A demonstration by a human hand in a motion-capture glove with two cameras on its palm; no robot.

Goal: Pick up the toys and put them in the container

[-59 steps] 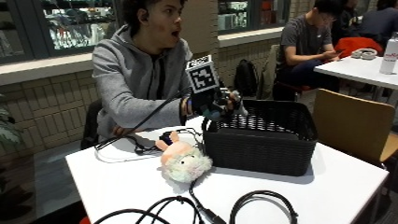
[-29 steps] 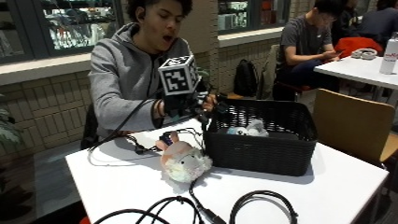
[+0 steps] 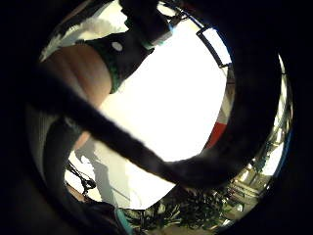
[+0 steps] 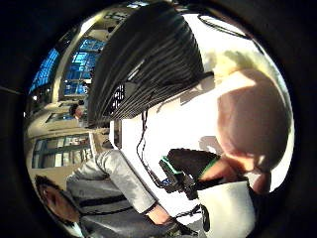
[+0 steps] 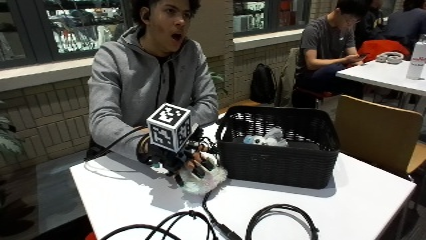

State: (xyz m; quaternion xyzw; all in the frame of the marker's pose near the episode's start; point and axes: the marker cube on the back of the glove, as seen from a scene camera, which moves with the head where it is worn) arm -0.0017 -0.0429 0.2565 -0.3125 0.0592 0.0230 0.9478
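Reaching down, my right hand [image 5: 178,159] lay on the plush toy [image 5: 200,181], fingers [image 5: 198,170] curling over it on the surface [image 5: 126,200]; the basket [image 5: 279,150] stood just right.

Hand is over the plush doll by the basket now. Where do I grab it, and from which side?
Take the plush doll around its rounded fluffy head, coming from straight above, where the right hand already rests on it. It lies flat on the table just beside the black basket, so the basket wall blocks that side; wrapping the fingers down over the soft bulk looks safest.
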